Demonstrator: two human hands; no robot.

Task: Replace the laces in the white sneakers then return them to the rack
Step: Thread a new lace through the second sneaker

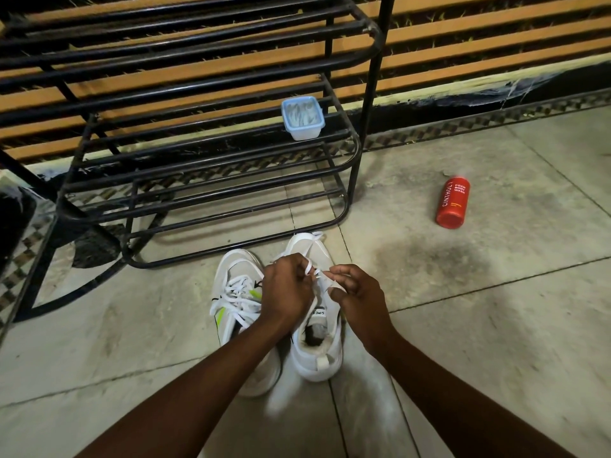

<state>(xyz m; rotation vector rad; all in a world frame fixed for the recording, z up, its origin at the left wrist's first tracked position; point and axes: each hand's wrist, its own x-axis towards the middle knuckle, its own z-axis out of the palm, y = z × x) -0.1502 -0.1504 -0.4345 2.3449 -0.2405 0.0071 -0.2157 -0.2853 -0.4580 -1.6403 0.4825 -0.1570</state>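
One black metal rack (198, 143) filled the upper left of the frame, its barred shelves standing in front of a slatted wall. A small pale-blue container (302, 119) sat at the right end of one shelf, and what it held was too blurred to tell. Below the rack, in the lower middle of the frame, the left-hand sneaker (234, 292) stood on the tiled floor (463, 325). It was white with yellow-green accents, its toe pointed toward the rack, and loose white laces crossed its top. Just to its right the left hand (287, 292) hovered with fingers curled, pinching a loop of white lace (309, 267). The lace ran down to the right-hand sneaker (317, 352), which stood touching or just beside the first, toe also toward the rack, its opening facing the camera. The right hand (357, 299) was over that shoe's upper part, thumb and forefinger pinched on the same lace close to the left hand. Well apart, in the right middle of the frame, a red bottle (452, 201) lay on its side on the floor.
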